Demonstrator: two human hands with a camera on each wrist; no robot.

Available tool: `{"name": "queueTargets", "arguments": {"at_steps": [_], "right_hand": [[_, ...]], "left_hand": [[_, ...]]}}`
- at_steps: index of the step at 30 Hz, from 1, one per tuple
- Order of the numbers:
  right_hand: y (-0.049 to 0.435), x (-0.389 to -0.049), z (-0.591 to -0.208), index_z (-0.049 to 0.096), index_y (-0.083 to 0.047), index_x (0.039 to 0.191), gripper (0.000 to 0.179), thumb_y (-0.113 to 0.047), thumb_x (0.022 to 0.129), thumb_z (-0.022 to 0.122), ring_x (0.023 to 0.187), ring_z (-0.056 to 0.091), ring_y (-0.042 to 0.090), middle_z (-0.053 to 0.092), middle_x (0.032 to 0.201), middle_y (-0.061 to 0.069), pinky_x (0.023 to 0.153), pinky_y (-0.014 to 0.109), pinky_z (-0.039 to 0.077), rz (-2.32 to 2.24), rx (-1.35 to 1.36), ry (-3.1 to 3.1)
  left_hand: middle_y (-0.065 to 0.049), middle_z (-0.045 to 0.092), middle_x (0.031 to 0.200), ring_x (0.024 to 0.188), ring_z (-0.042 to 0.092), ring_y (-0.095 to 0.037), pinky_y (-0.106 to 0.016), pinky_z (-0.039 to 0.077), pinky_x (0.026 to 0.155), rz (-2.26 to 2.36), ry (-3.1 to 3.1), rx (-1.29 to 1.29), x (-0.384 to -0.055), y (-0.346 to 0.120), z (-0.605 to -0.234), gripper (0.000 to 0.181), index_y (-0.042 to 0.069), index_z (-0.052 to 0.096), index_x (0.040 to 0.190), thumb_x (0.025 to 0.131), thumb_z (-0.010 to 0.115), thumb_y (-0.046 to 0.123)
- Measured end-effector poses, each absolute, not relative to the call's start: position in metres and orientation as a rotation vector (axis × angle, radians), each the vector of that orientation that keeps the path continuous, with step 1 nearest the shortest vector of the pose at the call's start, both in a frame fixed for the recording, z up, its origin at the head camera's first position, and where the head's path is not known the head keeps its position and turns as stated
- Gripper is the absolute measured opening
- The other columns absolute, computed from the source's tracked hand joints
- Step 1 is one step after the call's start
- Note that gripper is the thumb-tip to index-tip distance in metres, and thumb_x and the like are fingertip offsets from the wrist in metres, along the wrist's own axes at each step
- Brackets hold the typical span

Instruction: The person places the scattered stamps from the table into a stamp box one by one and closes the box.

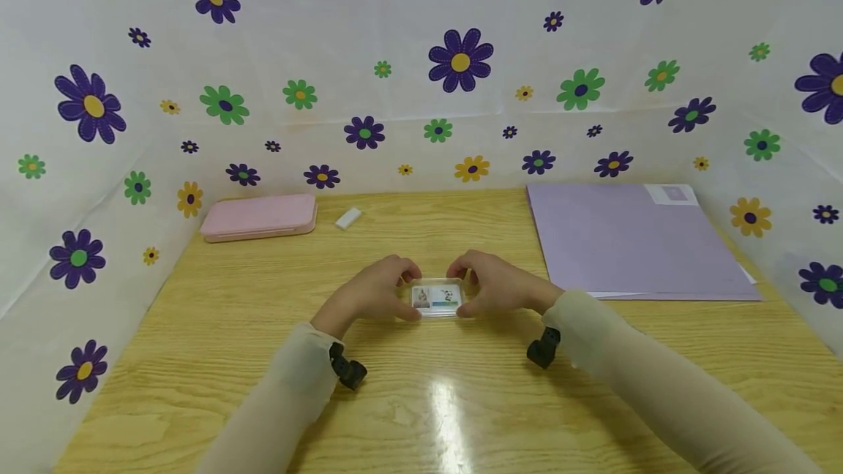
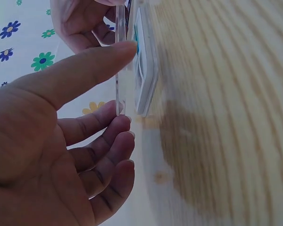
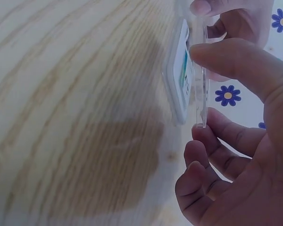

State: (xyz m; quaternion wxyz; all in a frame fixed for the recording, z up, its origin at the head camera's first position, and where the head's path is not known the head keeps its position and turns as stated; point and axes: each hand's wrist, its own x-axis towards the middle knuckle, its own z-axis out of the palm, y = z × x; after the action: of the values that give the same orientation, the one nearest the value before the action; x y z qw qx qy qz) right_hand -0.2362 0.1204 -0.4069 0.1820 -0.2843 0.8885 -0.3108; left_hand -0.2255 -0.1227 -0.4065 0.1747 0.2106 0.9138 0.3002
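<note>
A small flat white case (image 1: pixel 437 298) with printed pictures on its top lies on the wooden table. Just above it, a clear plastic lid (image 2: pixel 120 84) is held level, and both wrist views show a thin gap between the two. My left hand (image 1: pixel 377 290) pinches the lid's left end between thumb and fingers. At the other end my right hand (image 1: pixel 498 286) pinches it in the same way. The right wrist view shows the lid (image 3: pixel 201 99) edge-on beside the white case (image 3: pixel 180 75). Whatever is inside the case cannot be seen.
At the back left of the table (image 1: pixel 395 401) lies a pink pencil case (image 1: pixel 260 216), with a white eraser (image 1: pixel 348 218) to its right. A purple folder (image 1: pixel 632 243) with papers under it lies at the back right. Flower-patterned cloth (image 1: pixel 388 35) surrounds the table.
</note>
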Motion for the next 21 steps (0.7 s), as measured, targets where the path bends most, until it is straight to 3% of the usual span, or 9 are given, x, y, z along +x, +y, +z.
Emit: {"name": "queueTargets", "arguments": {"at_steps": [21], "right_hand": [[0.1196,-0.2409,-0.4164,0.062,-0.009,0.116,0.052,-0.021,0.073,0.088,0.092,0.048,0.021,0.056,0.103,0.002,0.083,0.036,0.042,-0.848,-0.822,2.5]], "left_hand": [[-0.003,0.054,0.11,0.099,0.052,-0.019,-0.038,0.043,0.094,0.745,2.602,0.576,-0.2278,-0.118,-0.4104,0.055,0.011,0.061,0.117,0.072,0.09,0.023]]}}
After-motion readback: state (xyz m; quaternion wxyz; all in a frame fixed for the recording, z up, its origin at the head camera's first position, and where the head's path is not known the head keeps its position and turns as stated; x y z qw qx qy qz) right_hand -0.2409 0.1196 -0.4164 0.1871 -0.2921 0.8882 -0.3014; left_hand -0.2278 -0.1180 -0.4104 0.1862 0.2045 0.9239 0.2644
